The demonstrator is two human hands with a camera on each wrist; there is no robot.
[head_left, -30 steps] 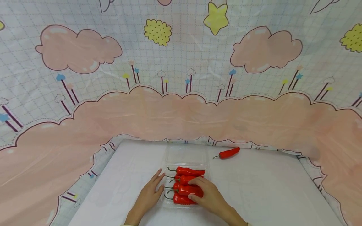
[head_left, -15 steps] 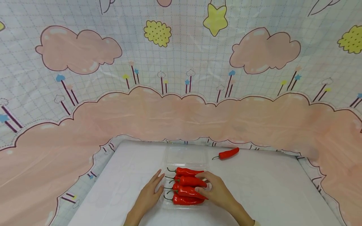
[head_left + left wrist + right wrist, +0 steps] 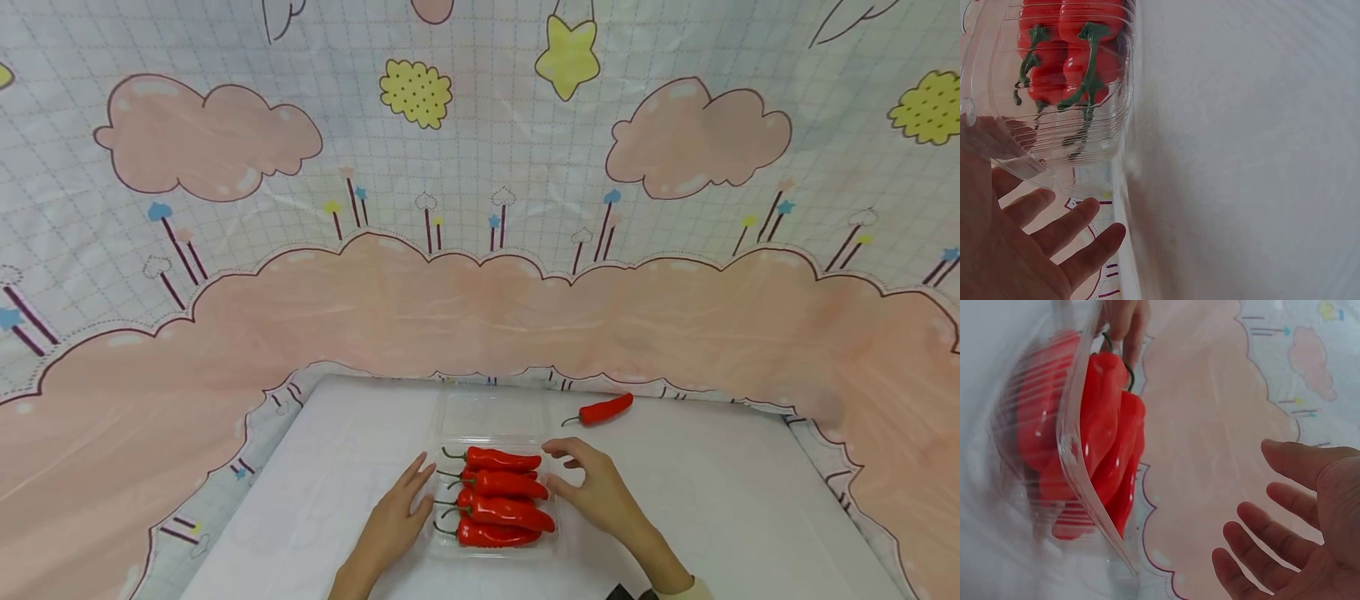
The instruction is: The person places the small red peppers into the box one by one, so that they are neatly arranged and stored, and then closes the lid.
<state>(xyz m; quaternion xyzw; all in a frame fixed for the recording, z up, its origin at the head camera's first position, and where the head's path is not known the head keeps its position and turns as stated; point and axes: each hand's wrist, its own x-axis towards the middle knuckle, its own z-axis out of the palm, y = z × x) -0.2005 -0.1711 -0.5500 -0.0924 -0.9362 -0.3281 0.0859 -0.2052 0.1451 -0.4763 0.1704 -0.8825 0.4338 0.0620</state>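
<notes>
A clear plastic clamshell box (image 3: 492, 417) lies with its lid folded back on the table. Several red chili peppers (image 3: 502, 510) fill its base in two layers, green stems toward the left. My left hand (image 3: 393, 521) stays along the box's left side; in the left wrist view its fingers (image 3: 1079, 228) are spread and the thumb overlaps the plastic wall. Just beyond the right wall is my right hand (image 3: 600, 487), fingers loosely bent with nothing between them. In the right wrist view those fingers (image 3: 1266, 528) are apart from the box.
One more red chili pepper (image 3: 606, 410) lies at the back of the table, right of the lid. A printed cloth (image 3: 480, 317) with clouds and stars rises behind the white table (image 3: 712, 500). A small dark object (image 3: 621, 592) shows by the right wrist.
My right hand has let go of the upper peppers and drawn back to the right, off the box. The left hand has hardly moved.
</notes>
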